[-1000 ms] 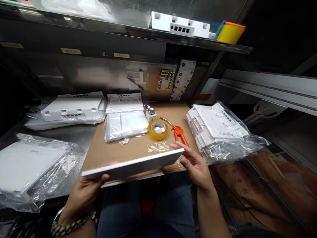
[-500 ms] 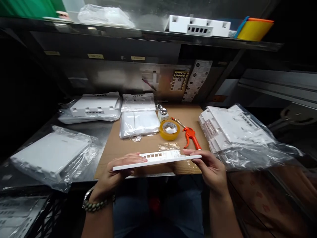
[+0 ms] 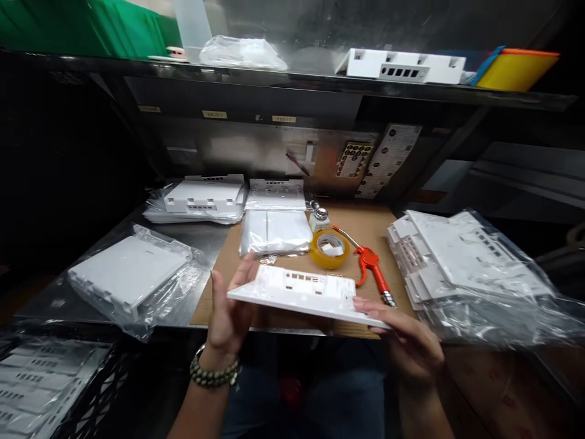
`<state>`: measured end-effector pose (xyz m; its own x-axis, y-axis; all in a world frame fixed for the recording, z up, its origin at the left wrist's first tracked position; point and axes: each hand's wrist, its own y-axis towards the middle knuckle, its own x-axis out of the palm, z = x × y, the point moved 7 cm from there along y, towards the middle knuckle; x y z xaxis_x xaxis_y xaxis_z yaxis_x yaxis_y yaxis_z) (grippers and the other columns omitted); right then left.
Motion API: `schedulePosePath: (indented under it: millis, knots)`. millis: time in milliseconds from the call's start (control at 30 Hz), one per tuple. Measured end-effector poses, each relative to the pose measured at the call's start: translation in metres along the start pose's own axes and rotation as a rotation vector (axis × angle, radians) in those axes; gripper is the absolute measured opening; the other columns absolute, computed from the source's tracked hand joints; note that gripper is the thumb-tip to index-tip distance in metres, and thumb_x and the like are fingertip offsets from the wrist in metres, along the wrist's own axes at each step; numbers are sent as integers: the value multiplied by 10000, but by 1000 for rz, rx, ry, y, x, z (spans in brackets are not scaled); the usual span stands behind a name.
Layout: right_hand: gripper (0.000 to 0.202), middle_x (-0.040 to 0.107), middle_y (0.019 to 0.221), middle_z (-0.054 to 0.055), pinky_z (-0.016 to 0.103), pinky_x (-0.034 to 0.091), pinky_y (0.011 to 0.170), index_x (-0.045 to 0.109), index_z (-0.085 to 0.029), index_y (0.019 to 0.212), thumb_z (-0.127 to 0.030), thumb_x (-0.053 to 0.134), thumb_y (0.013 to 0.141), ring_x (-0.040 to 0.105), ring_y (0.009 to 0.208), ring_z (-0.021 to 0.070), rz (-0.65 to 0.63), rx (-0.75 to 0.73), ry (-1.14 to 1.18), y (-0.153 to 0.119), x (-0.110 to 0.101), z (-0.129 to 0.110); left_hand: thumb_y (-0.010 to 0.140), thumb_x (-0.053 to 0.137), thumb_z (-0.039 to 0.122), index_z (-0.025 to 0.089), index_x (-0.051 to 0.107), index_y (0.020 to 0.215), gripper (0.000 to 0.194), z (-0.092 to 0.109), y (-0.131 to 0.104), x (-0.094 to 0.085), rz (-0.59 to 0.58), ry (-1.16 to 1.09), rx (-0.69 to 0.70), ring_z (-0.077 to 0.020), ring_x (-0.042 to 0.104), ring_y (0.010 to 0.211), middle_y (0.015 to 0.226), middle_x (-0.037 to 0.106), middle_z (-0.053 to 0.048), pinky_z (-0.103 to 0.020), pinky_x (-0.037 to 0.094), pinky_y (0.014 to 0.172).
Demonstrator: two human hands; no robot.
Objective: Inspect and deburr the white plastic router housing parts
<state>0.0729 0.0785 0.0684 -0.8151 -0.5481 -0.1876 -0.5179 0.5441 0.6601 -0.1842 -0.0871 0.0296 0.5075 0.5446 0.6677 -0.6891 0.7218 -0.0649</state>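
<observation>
A white plastic housing panel (image 3: pixel 297 299), with a row of square cutouts along its raised far edge, is held tilted above the front of the cardboard mat. My right hand (image 3: pixel 409 341) grips its right end, fingers on top and the thumb side underneath. At the left corner, my left hand (image 3: pixel 231 311) has its thumb and fingers spread apart, the palm beside the panel; whether it touches is hard to tell. Beyond the panel lie a roll of yellow tape (image 3: pixel 329 249), an orange air blow gun (image 3: pixel 371 262) and a small bottle with a metal cap (image 3: pixel 320 216).
Bagged white panels (image 3: pixel 132 268) lie at left, with another stack (image 3: pixel 201 198) behind. Clear plastic bags (image 3: pixel 276 231) sit mid-mat. A plastic-wrapped panel stack (image 3: pixel 475 256) is at right. A shelf (image 3: pixel 315 82) crosses above. A black crate (image 3: pixel 98 390) stands lower left.
My left hand has opened from its hold on the panel's left end. The panel has tipped, showing more of its upper face, its right end lower. The view has shifted left.
</observation>
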Motion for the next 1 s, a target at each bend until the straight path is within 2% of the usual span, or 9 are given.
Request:
schedulePosePath:
  millis: [100,200,300,367,467,600,700,800,1000]
  knots:
    - [350,799,1165,40,576,623,970,707,-363,1319,-230,611,1010,750,1139,317,-176,-185,0,10,15,-22,1006,444,653,168,507,1518,708,-24,-2,-2,-63,-284,-318,-294,427,1498,1485,611,-152,-483,327,1249]
    - [474,774,1243,32,512,596,1038,657,-380,1386,-253,741,937,708,1230,288,-418,-261,-36,20,29,-25,1041,376,553,143,453,1552,659,-26,-6,-15,-192,-426,-537,-325,528,1418,1365,692,-177,-516,387,1206]
    - [661,704,1383,56,493,519,1134,628,-340,1417,-431,863,806,616,1357,294,-526,-176,-119,40,32,2,1055,332,462,142,448,1552,602,-7,3,-39,-151,-450,-434,-332,606,1339,1270,744,-172,-550,416,1177]
    - [572,686,1405,68,472,496,1140,638,-296,1402,-530,754,893,604,1359,279,-489,29,-336,65,29,40,1058,327,441,144,439,1555,590,7,8,-48,-64,-466,-297,-333,629,1312,1274,742,-173,-563,415,1175]
    - [408,716,1332,98,453,498,1069,696,-236,1320,-474,518,1041,628,1273,283,-437,341,-735,102,27,98,1061,347,405,164,423,1568,566,19,9,-43,39,-498,-157,-345,623,1315,1320,718,-176,-582,406,1179]
    - [287,789,959,113,407,527,885,821,-224,959,-472,680,924,706,1029,325,-619,496,-881,134,53,142,1039,429,359,157,424,1572,570,24,4,-31,82,-511,-92,-392,604,1323,1363,688,-192,-643,390,1172]
    - [187,751,729,59,323,502,729,800,-249,736,-424,812,800,717,797,270,-754,563,-936,145,61,154,1016,460,317,146,433,1565,576,31,-1,-36,126,-485,-58,-402,601,1320,1367,683,-193,-663,385,1166]
    - [145,762,730,40,284,462,663,803,-252,754,-390,812,797,713,747,239,-792,561,-965,160,53,153,1000,457,280,152,496,1525,541,40,-5,-47,211,-503,-31,-387,607,1316,1303,724,-171,-651,385,1174]
    - [398,795,1128,76,291,471,819,681,-250,1325,-359,409,1055,731,976,227,-562,422,-1062,204,52,141,980,481,236,133,552,1473,509,39,-10,-54,378,-512,-14,-385,635,1283,1180,777,-161,-651,411,1160]
